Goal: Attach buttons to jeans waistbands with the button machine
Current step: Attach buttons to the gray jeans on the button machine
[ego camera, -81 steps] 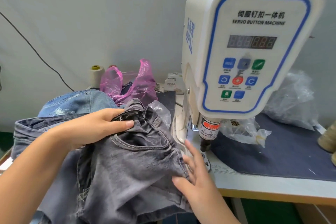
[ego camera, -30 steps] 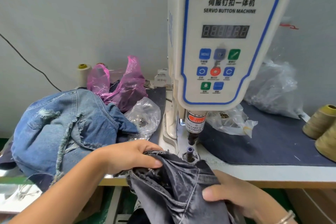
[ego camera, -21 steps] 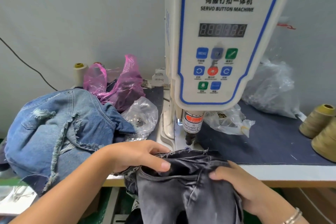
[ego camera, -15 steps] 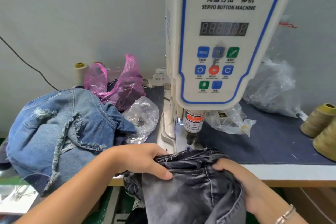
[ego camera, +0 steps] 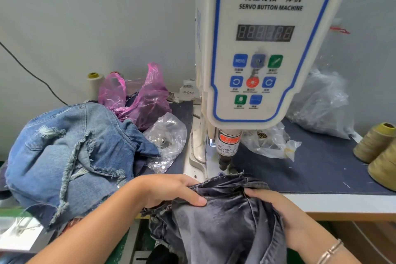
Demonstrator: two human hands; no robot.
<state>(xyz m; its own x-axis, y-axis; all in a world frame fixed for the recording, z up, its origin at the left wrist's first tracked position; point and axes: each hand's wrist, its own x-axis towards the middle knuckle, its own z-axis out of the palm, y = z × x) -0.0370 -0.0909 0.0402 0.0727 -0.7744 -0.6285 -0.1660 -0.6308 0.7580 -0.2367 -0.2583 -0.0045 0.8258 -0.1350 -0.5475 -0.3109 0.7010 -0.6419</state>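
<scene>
I have the grey jeans (ego camera: 225, 221) bunched at the front edge of the bench (ego camera: 342, 201), their frayed waistband raised just in front of the button machine (ego camera: 265, 49), below and a little short of its dark plunger. Most of the grey denim hangs off the edge toward me.

My left hand (ego camera: 171, 188) grips the waistband on its left side, thumb pressed flat on top of the fabric and the fingers curled under the fold. My right hand (ego camera: 270, 201) grips the right side of the same band, fingers tucked into the denim so I cannot see their tips. A metal bracelet (ego camera: 330, 251) sits on that wrist.

The machine's white head stands directly behind the jeans, its panel lettered SERVO BUTTON MACHINE above a dark numeric display and coloured keys; a red and white warning label wraps the column under the head.

To the left a heap of blue ripped jeans (ego camera: 70, 156) lies on the bench, touching a clear bag of small metal pieces (ego camera: 167, 141). Behind them stand a pink plastic bag (ego camera: 141, 100) and a pale thread spool (ego camera: 93, 83). On the dark mat (ego camera: 321, 167) right of the machine lie a small clear bag (ego camera: 270, 143) and a larger crumpled one (ego camera: 321, 105), with two olive thread cones (ego camera: 379, 152) at the far right edge.
</scene>
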